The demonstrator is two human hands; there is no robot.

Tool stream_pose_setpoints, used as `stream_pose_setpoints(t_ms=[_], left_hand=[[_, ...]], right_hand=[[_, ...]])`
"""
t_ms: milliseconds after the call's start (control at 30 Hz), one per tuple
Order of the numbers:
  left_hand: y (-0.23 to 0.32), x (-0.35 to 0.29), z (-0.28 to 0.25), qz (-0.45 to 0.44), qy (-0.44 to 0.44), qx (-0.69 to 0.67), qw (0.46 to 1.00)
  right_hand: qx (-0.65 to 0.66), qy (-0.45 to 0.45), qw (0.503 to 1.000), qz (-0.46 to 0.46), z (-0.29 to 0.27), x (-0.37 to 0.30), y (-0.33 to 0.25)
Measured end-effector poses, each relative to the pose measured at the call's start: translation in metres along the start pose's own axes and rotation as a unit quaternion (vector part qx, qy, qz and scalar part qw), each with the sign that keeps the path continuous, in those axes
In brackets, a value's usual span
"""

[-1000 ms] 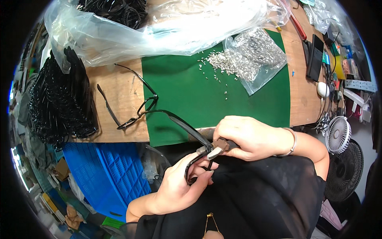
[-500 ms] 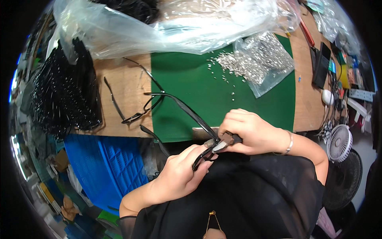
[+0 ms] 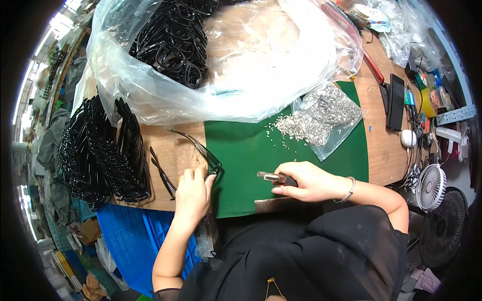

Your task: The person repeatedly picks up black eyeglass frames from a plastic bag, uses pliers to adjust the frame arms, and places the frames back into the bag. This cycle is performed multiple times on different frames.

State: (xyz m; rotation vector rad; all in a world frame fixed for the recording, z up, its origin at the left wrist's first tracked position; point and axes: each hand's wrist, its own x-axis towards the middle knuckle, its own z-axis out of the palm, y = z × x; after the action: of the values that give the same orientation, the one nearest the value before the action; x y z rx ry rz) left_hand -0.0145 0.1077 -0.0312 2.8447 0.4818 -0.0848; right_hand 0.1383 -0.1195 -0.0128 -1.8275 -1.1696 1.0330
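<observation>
My left hand [image 3: 192,194] is over a black eyeglass frame [image 3: 198,145] on the wooden table, left of the green mat. Its fingers close on the front of the frame and hide most of it; the two temples stretch out on either side. Over the mat's near edge, my right hand [image 3: 306,181] grips a pair of pliers [image 3: 271,176] with metal jaws pointing left. Nothing shows between the jaws. Small silvery metal pieces [image 3: 289,126] spill on the mat from a clear bag [image 3: 329,115].
A heap of black eyeglass frames [image 3: 103,155] lies at the left. Behind it, a large clear plastic bag [image 3: 231,108] holds more frames [image 3: 173,47]. A phone [image 3: 396,103], cables and a small white fan [image 3: 431,187] are at the right. A blue crate [image 3: 123,236] stands below the table.
The eyeglass frame held at the pliers is no longer visible there. My left hand has moved left to the frame on the table, while the pliers stay in my right hand. The view has shifted.
</observation>
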Motion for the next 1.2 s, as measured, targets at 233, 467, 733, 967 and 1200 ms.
stream_pose_setpoints(t_ms=[233,467,733,967,1200], left_hand=[[-0.015,0.017,-0.006,0.101,-0.001,-0.039,0.994],[0.029,0.224,-0.111,0.316,0.346,-0.007,0.883],[-0.034,0.299,-0.169,0.174,0.431,0.325,0.824],[-0.052,0.276,-0.185,0.24,0.496,0.31,0.775],[-0.024,0.216,-0.143,0.305,0.386,0.329,0.806]], right_hand=[[0.021,0.048,0.999,0.006,-0.004,-0.018,0.008],[-0.03,0.016,0.999,-0.029,0.008,-0.008,0.0],[-0.008,0.064,0.996,0.064,0.014,-0.024,0.02],[-0.022,0.046,0.999,0.017,0.017,-0.016,0.009],[-0.006,0.105,0.994,0.026,0.027,-0.024,0.019]])
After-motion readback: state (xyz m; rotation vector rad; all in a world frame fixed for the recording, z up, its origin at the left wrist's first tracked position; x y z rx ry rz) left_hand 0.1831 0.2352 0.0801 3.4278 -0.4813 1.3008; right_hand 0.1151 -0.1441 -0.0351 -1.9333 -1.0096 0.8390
